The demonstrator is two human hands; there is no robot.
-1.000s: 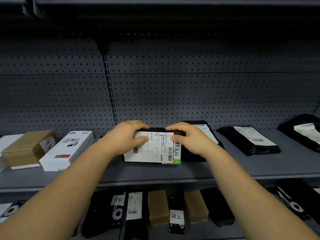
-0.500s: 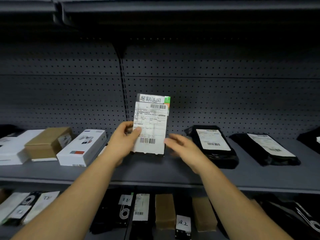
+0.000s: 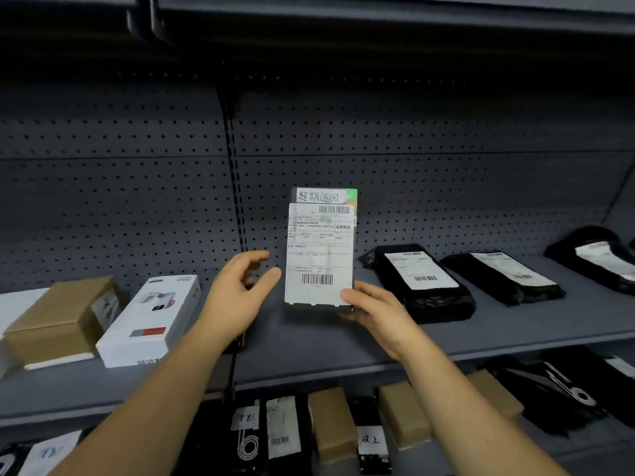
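A flat dark parcel [image 3: 320,249] with a white shipping label and a handwritten strip on top stands upright above the grey shelf [image 3: 309,341]. My right hand [image 3: 374,310] grips its lower right corner, thumb on the label and fingers behind. My left hand [image 3: 237,297] hovers just left of the parcel with fingers loosely spread, not touching it and holding nothing.
On the shelf to the left lie a white product box [image 3: 151,321] and a brown carton [image 3: 58,321]. Black bagged parcels [image 3: 421,280] with labels lie to the right. A pegboard wall backs the shelf. The lower shelf holds several small cartons and black bags [image 3: 333,424].
The parcel was lifted off the shelf and turned upright. It passed from my left hand to my right; the left hand let go and drew slightly away.
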